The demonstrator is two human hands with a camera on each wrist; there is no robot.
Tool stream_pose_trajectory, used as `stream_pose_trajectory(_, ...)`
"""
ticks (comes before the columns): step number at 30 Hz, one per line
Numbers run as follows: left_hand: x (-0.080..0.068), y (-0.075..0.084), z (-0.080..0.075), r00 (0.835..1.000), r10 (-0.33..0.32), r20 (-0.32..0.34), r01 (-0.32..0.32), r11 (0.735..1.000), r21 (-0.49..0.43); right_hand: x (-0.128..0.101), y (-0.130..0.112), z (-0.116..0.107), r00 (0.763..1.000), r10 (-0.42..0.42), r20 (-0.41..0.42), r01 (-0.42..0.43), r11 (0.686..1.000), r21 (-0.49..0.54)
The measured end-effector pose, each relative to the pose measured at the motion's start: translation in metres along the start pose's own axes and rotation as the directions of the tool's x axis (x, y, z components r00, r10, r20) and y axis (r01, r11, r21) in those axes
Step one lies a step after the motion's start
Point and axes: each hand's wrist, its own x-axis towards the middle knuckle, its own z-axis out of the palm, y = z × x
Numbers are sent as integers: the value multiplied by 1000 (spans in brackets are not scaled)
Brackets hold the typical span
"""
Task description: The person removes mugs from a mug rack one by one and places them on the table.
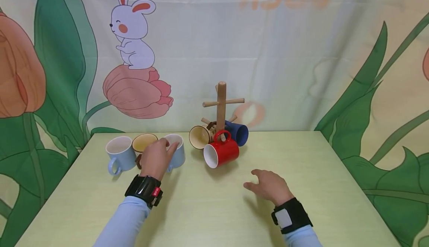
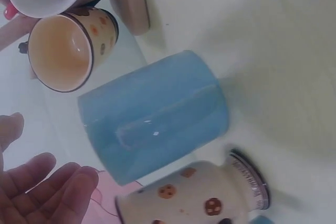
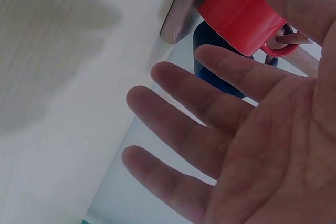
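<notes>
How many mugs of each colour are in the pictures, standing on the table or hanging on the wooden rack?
Light blue mugs: 2
Cream mugs with dots: 2
Red mug: 1
Dark blue mug: 1
Total: 6 mugs

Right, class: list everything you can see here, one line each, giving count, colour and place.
Table: one, pale yellow-green, under everything.
Mug tree: one, wooden, table's back centre.
Red mug: one, hung on tree, front.
Dark blue mug: one, hung on tree, right.
Cream mug: one, hung on tree, left.
Light blue mugs: two, table's left.
Cream cookie-pattern mug: one, between them.
Backdrop: one, rabbit and flowers.
Left hand: at the nearer light blue mug.
Right hand: open over table.
</notes>
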Motion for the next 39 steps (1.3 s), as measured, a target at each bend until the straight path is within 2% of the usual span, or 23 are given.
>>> stream_pose_trajectory(8, 13, 16, -3, 993, 107, 44, -108, 994, 22, 4, -1, -4, 997, -25, -70, 23, 999, -33)
stream_pose_trajectory(14, 27, 26, -3, 978, 192, 86, -195, 980, 28, 9, -10, -13, 986, -61, -152, 51, 996, -70)
stream_pose_trajectory(18, 38, 34, -5, 965, 226, 135, -232, 972, 31, 14, -20, -23, 978, -90, -190, 73, 993, -94)
stream_pose_trajectory(27, 64, 56, -2, 949, 216, 229, -243, 966, 93, 33, -45, -37, 972, -101, -212, 75, 989, -128)
stream_pose_trajectory(39, 84, 76, 8, 925, 234, 300, -275, 956, 101, 55, -76, -48, 963, -109, -247, 70, 984, -162)
